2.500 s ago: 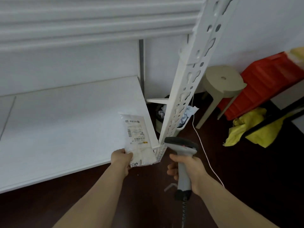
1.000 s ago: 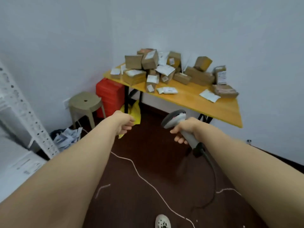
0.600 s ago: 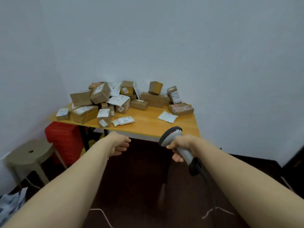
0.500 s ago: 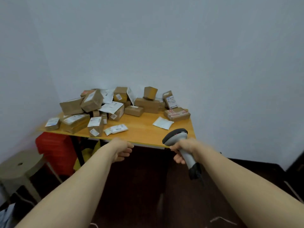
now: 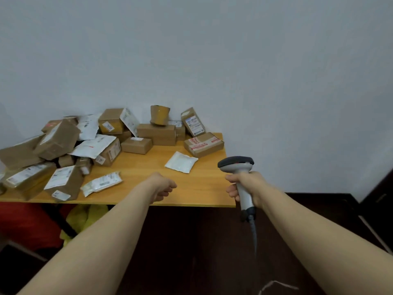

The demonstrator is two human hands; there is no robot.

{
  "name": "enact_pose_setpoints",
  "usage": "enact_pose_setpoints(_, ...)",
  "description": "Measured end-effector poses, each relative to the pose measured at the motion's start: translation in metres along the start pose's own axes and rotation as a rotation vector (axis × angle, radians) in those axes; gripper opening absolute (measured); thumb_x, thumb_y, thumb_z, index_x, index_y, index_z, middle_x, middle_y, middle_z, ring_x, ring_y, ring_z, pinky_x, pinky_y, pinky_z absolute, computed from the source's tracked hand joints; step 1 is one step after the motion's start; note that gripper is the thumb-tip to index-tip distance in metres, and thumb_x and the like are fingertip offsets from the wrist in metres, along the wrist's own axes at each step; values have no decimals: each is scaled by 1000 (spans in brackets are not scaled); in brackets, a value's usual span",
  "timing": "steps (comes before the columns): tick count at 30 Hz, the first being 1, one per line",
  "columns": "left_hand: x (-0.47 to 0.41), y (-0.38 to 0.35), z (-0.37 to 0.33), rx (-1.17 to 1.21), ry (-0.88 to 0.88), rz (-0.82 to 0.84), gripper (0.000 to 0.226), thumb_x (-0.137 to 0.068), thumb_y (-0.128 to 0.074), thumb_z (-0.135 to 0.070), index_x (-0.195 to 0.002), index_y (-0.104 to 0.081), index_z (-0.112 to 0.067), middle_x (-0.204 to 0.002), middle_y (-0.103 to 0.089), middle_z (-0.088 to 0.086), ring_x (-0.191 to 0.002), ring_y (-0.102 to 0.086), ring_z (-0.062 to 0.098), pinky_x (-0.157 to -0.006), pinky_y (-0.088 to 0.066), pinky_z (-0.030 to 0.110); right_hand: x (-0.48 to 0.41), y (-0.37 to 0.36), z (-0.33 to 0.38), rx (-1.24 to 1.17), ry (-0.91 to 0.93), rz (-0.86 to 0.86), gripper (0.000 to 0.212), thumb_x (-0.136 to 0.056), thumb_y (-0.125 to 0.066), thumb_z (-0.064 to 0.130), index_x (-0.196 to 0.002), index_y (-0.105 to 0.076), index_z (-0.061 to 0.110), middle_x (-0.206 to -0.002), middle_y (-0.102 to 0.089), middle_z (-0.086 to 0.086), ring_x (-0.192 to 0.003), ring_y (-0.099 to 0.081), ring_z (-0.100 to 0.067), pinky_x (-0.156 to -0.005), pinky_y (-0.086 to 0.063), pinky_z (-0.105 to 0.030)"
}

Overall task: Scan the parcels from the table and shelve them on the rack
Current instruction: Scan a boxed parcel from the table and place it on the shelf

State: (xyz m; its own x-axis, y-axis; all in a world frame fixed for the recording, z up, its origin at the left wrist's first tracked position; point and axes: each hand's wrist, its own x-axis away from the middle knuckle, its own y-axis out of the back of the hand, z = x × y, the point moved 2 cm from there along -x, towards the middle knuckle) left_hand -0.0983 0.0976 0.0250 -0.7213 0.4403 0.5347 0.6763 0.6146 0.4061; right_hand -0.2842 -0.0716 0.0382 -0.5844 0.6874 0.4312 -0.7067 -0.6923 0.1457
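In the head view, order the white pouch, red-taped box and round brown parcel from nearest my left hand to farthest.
1. White pouch, just ahead of the left hand.
2. Red-taped box, behind the pouch, to the right.
3. Round parcel, atop the boxes by the wall.

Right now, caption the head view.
Left hand empty near yellow wooden table of brown cardboard parcels; right hand grips grey handheld barcode scanner.

One scanner (image 5: 236,165). One tabletop (image 5: 140,167), carrying over a dozen cardboard boxes (image 5: 136,145) and at least five white mailers (image 5: 181,165); the far-left heap hides exact totals.
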Motion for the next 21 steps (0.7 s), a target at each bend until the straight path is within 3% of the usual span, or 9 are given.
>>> enact_pose_setpoints(4, -65, -22, -29, -44, 11, 22, 65, -80, -76, -14, -135, -43, -3, -133, -51, 17, -125, -47, 30, -105, -41, 42, -54, 3, 7, -40, -32, -3, 21, -83, -72, 15, -94, -62, 1, -62, -68, -14, -45, -61, -17, -45, -47, -24)
enact_pose_setpoints(9, -177, -42, -79, -134, -76, 39, 74, -76, -80, -16, -138, -42, -4, -140, -44, 14, -122, -45, 32, -91, -40, 37, -149, -6, 32, -81, -50, -24, 23, -83, -73, 15, -94, -61, -1, -60, -69, -12, -44, -61, -17, -42, -46, -23)
enact_pose_setpoints(15, -319, -61, -132, -197, -253, 52, 100, -61, -89, -35, -143, -33, -20, -145, -42, 8, -138, -33, 30, -113, -29, 46, -278, -25, 58, -156, -133, -79, 18, -83, -72, 13, -90, -61, 1, -59, -69, -14, -44, -60, -18, -40, -46, -23)
enact_pose_setpoints(18, -378, -69, -146, -428, -203, -21, 134, -53, -86, -55, -152, -2, -22, -158, -8, 12, -146, -1, 34, -117, -11, 49, -333, -34, 62, -161, -174, -86, 22, -82, -74, 15, -92, -62, -1, -62, -70, -13, -46, -62, -19, -42, -47, -25)
enact_pose_setpoints(21, -430, -81, -151, -590, -165, 46, 154, -45, -84, -65, -148, 22, -21, -156, 22, 15, -143, 23, 34, -116, 3, 53, -377, -38, 62, -168, -201, -84, 24, -81, -75, 16, -91, -62, 0, -63, -71, -12, -47, -63, -18, -44, -47, -25)
